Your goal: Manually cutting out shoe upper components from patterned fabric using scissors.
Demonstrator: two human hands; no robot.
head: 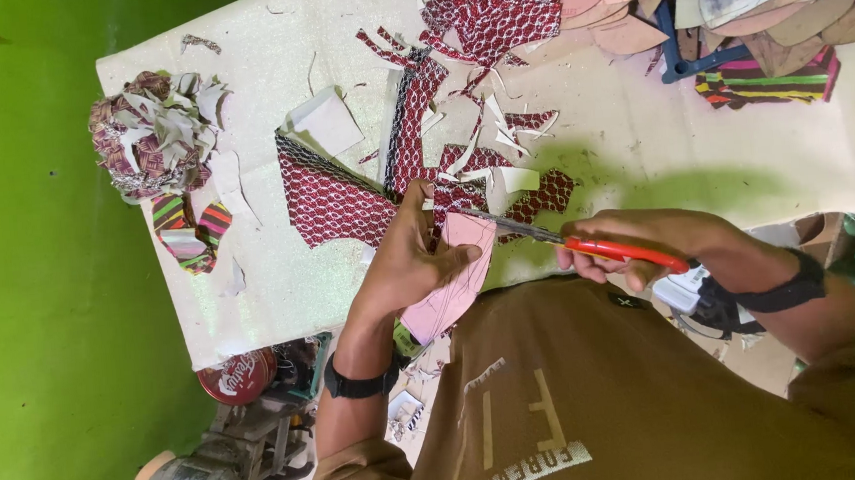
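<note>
Head view: left hand (411, 256) pinches pink template (451, 283); right hand (639, 245) clenched around red-handled scissors (588, 244).

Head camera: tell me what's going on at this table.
A person is cutting at a white table. The left hand holds a pink shaped piece against red patterned fabric. The right hand works red-handled scissors, blades at the piece's edge. Offcuts lie piled at the far corner.

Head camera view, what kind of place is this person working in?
Probably a small craft or shoe-making workshop. The right hand works red-handled scissors on a pink piece held by the left hand, patterned fabric offcuts litter the white table, and flat cut-out shapes are stacked at its far end.
</note>
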